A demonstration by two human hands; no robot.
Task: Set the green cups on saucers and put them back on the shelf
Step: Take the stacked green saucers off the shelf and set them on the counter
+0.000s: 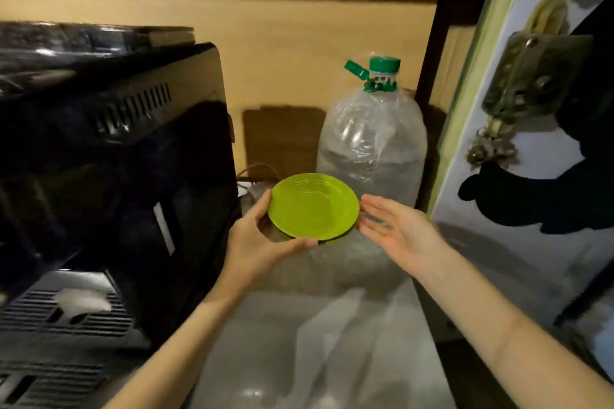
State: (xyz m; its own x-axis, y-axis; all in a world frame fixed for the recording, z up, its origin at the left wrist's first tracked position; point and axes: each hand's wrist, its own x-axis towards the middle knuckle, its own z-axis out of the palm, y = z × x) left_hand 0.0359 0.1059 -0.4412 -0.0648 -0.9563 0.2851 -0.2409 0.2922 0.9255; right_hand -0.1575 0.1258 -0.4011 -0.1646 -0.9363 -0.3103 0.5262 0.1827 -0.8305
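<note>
Appliance (109, 149) and bottle (370, 143) crowd the tabletop (299, 325). Left hand (259, 239) pinches stacked saucers (312, 206) by one edge above it; right hand (395, 229), open and empty, hovers beside. Tilting could slide the top saucer off.

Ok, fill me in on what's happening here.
A person is holding a small stack of green saucers in the left hand, thumb on the near rim and fingers around the far edge. The right hand is open, palm toward the stack, beside its right edge. Whether it touches is hard to tell. Behind stands a big clear water bottle with a green cap, and a black appliance sits to the left. No green cups are in view, so none are set on saucers yet.
</note>
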